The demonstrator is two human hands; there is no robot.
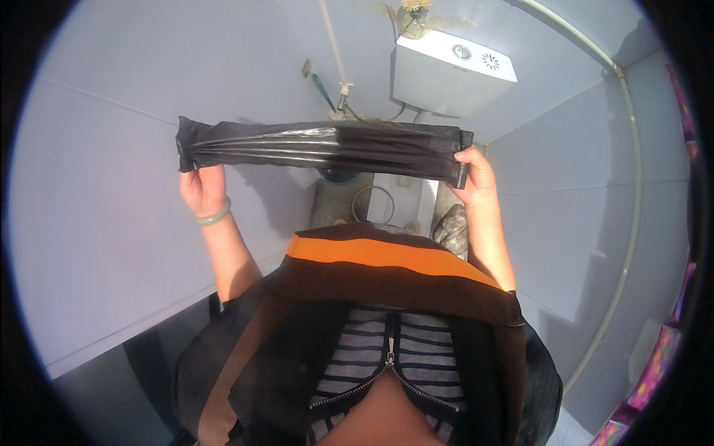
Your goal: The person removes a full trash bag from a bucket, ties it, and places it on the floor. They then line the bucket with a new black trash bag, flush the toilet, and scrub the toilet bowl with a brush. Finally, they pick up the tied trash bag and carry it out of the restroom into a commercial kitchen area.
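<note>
A black plastic bag, gathered into a long folded strip, is stretched sideways between both hands in front of the body. My left hand, with a pale green bangle on the wrist, grips its crumpled left end; the fingertips are hidden behind the plastic. At the other end, my right hand pinches the folded edge, thumb on the near side. Below the strip, an apron with an orange band covers the front of the body.
A white toilet cistern hangs on the wall, a glass jar beside its top. Beneath are a squat toilet, a crumpled plastic bag and a partly hidden dark bucket. A green-handled brush leans near a pipe valve.
</note>
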